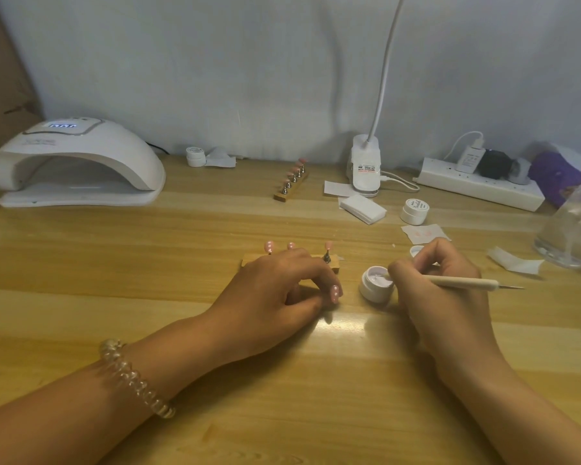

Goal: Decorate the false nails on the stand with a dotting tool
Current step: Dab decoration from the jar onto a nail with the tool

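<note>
wood-grain table (148,250), near centre: a low wooden stand (336,265) lies crosswise, half hidden behind the left hand (272,293). pink false nails (329,245) rise above it on small metal pegs.

left hand rests on the table with fingers curled, pinching one pink white-dotted nail (335,293) at its tips. probably taken off the stand so it can be steadied for dotting.

right hand (440,286) pinches a pale wooden dotting tool (463,282) pen-fashion, its spare metal point aimed right. the working end is hidden by the fingers at the rim of a small open white jar of lilac gel (376,286), so likely loading. the jar sits just right of the stand, a short trip between the two.

room: bare wood near the person and left of the stand. the right side is crowded: white jar lid (416,251), white paper scrap (514,263), and a clear glass cup (567,239) by the right edge, where the tool's trailing point swings. a second wooden stand (291,182) sits far off, well apart.
</note>
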Demonstrator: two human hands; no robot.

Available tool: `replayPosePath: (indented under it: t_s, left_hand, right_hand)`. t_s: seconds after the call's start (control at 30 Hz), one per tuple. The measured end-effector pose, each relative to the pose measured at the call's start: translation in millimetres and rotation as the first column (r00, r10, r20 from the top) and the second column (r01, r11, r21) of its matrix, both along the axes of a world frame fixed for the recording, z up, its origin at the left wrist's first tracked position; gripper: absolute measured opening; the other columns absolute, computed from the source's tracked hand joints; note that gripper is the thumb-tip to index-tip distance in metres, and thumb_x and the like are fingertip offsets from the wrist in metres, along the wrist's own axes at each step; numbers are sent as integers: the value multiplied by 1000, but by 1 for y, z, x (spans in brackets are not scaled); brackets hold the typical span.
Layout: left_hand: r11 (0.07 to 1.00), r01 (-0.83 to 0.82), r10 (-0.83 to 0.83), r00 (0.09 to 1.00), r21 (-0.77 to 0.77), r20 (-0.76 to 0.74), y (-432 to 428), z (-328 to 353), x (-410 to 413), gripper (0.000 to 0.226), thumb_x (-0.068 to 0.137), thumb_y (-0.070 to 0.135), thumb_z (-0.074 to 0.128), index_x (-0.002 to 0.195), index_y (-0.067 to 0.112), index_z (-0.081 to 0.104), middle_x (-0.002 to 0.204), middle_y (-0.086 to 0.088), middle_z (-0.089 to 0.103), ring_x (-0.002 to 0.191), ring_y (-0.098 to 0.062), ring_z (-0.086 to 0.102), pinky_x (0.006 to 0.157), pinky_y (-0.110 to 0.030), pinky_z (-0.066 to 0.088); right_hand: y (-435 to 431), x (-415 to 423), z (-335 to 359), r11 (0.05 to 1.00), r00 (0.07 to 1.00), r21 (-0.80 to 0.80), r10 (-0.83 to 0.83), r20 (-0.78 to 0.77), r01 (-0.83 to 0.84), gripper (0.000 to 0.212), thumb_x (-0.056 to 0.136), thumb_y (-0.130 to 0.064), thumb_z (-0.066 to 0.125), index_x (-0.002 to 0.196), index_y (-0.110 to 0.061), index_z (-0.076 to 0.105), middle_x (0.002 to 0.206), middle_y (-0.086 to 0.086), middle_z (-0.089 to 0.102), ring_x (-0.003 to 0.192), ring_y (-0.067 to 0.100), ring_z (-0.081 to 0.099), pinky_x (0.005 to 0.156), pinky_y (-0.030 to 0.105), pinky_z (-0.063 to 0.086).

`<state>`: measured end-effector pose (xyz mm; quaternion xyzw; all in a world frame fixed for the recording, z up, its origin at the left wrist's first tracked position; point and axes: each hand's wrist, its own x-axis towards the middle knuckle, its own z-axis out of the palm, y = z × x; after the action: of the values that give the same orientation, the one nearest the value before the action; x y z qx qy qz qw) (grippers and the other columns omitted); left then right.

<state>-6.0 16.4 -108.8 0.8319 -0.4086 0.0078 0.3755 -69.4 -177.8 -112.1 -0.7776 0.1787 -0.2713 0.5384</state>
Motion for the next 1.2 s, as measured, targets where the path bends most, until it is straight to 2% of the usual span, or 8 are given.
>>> replayPosePath:
  t_s: [0.2, 0.3, 0.43, 0.57, 0.77, 0.93, 1.07, 1.2]
  left_hand:
    - [1000, 1, -1, 1000, 7, 1, 0, -1, 0, 7, 88, 22, 71, 92, 28, 72, 93, 13, 67, 63, 2, 51, 64, -20, 36]
    - [1000, 7, -7, 1000, 4, -7, 0, -1, 0, 8, 88, 21, 70, 90, 29, 71, 94, 13, 68, 62, -2, 51, 68, -26, 41]
    - [1000, 8, -8, 1000, 2, 10, -1, -1, 0, 9, 87, 19, 70, 91, 26, 71, 93, 13, 68, 65, 7, 53, 64, -15, 32]
    - [1000, 21, -21, 1000, -2, 23, -1, 0, 0, 9, 88, 16, 71, 91, 24, 72, 92, 14, 69, 68, 15, 52, 65, -9, 31]
    - [1000, 26, -25, 998, -11, 52, -2, 0, 0, 7, 88, 15, 71, 92, 21, 72, 91, 13, 70, 69, 19, 50, 67, -6, 30]
    - [1000, 14, -14, 1000, -13, 13, -1, -2, 1, 7, 88, 16, 71, 90, 24, 70, 88, 14, 68, 64, 9, 52, 70, -19, 38]
    - [1000, 23, -23, 1000, -1, 15, -1, -1, 0, 7, 88, 16, 71, 90, 23, 71, 86, 16, 66, 67, 13, 51, 66, -10, 32]
    - [1000, 22, -22, 1000, 2, 5, -1, -1, 1, 7, 88, 19, 70, 92, 26, 70, 88, 13, 66, 64, 5, 51, 63, -12, 29]
  right_hand:
    - [3, -2, 5, 997, 998, 69, -37, 50, 33, 22, 78, -15, 66, 68, -13, 46, 51, -3, 49, 45, 8, 41, 43, 21, 37]
    - [6, -5, 9, 990, 994, 140, -35, 103, 21, 25, 87, -22, 65, 71, -18, 46, 51, -5, 55, 44, 2, 46, 48, 24, 37]
    - [13, -9, 16, 981, 984, 194, -10, 175, -25, 24, 96, -34, 61, 82, -17, 50, 54, -6, 62, 42, 2, 48, 41, 15, 39]
    - [22, -16, 21, 947, 977, 298, 58, 203, -119, 23, 91, -33, 65, 87, -13, 56, 58, -3, 63, 40, 7, 48, 40, 18, 43]
    - [34, -20, 16, 905, 968, 345, 217, 127, -248, 23, 90, -20, 67, 79, -15, 47, 53, 5, 62, 40, 12, 46, 39, 21, 38]
    - [36, -19, 17, 917, 968, 309, 234, 96, -252, 27, 83, -6, 60, 66, -11, 40, 45, 12, 56, 38, 13, 42, 38, 15, 35]
    - [36, -19, 17, 922, 968, 296, 240, 76, -251, 23, 78, -9, 59, 68, -12, 39, 48, 14, 59, 41, 16, 45, 40, 18, 37]
    - [36, -19, 16, 926, 965, 273, 262, 32, -260, 20, 76, -15, 59, 71, -10, 41, 52, 15, 63, 43, 16, 48, 40, 25, 40]
